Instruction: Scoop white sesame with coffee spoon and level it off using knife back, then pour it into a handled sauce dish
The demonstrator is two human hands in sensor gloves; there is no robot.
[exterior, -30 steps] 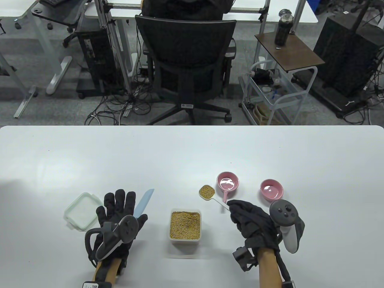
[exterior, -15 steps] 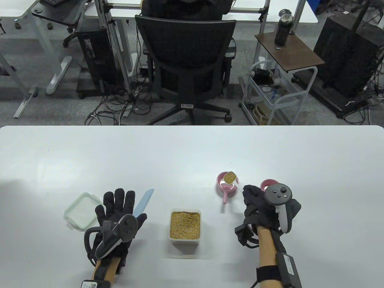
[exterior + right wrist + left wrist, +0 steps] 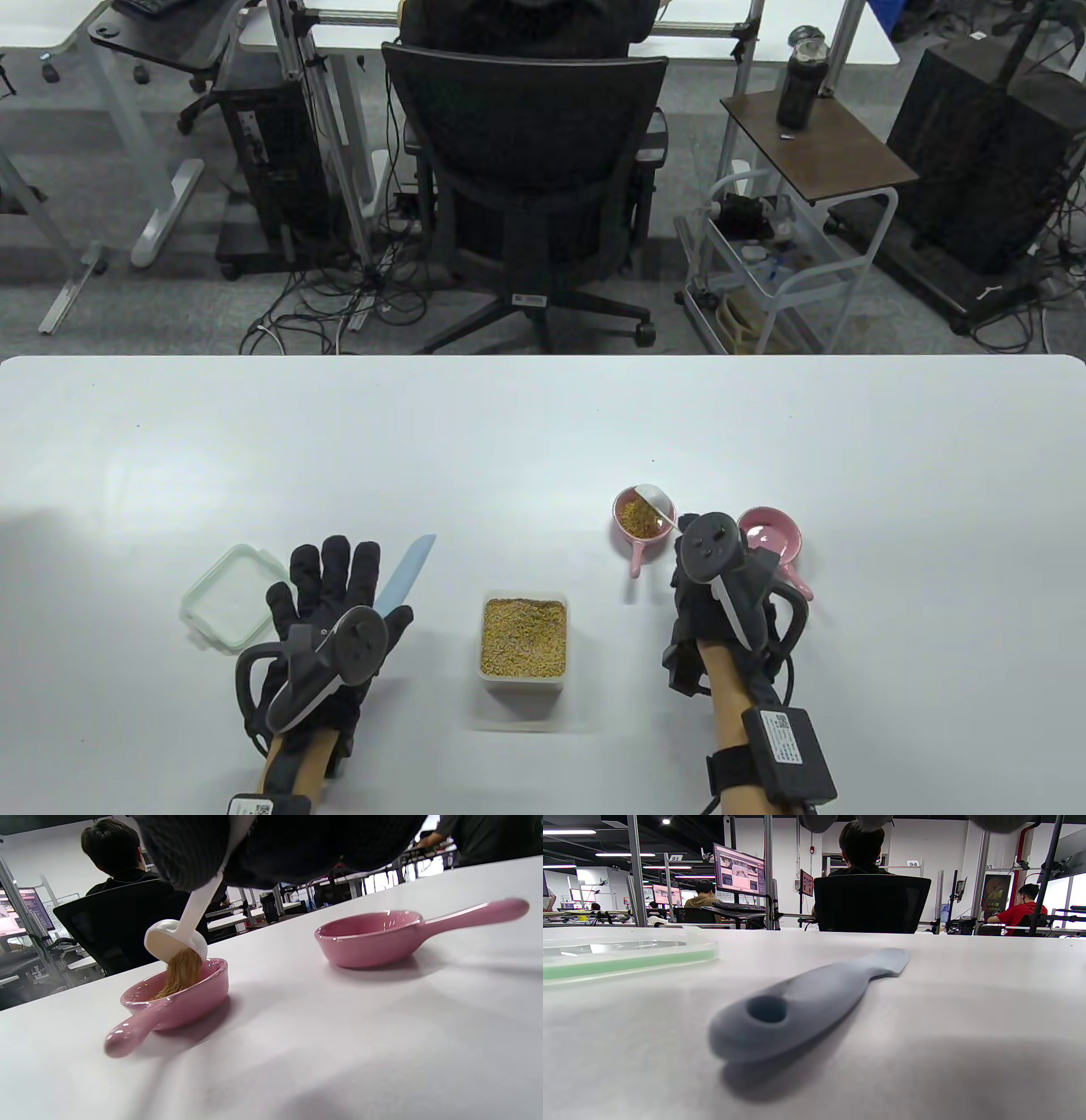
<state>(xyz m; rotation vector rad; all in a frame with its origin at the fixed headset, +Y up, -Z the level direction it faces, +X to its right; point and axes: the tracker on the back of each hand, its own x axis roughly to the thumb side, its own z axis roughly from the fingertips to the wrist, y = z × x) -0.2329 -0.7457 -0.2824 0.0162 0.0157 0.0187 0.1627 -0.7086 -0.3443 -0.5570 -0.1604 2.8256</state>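
Note:
My right hand (image 3: 691,543) grips the handle of the white coffee spoon (image 3: 653,497) (image 3: 174,940) and holds it tipped over the left pink handled sauce dish (image 3: 642,519) (image 3: 178,997). Sesame (image 3: 180,971) streams from the spoon bowl into that dish. A second pink handled dish (image 3: 774,535) (image 3: 373,938) stands to its right, partly hidden behind my right hand. The clear box of sesame (image 3: 523,637) sits at the table's middle front. My left hand (image 3: 339,586) lies flat with straight fingers over the handle of the pale blue knife (image 3: 407,570) (image 3: 806,1001), which rests on the table.
The box's green-rimmed lid (image 3: 227,597) (image 3: 623,955) lies left of my left hand. A black office chair (image 3: 526,161) stands beyond the table's far edge, with a person seated behind it. A small cart (image 3: 797,221) is at the back right.
My right hand carried the filled spoon from left of the handled dish to above it, then rolled over; sesame now pours into the dish. My left hand stayed still.

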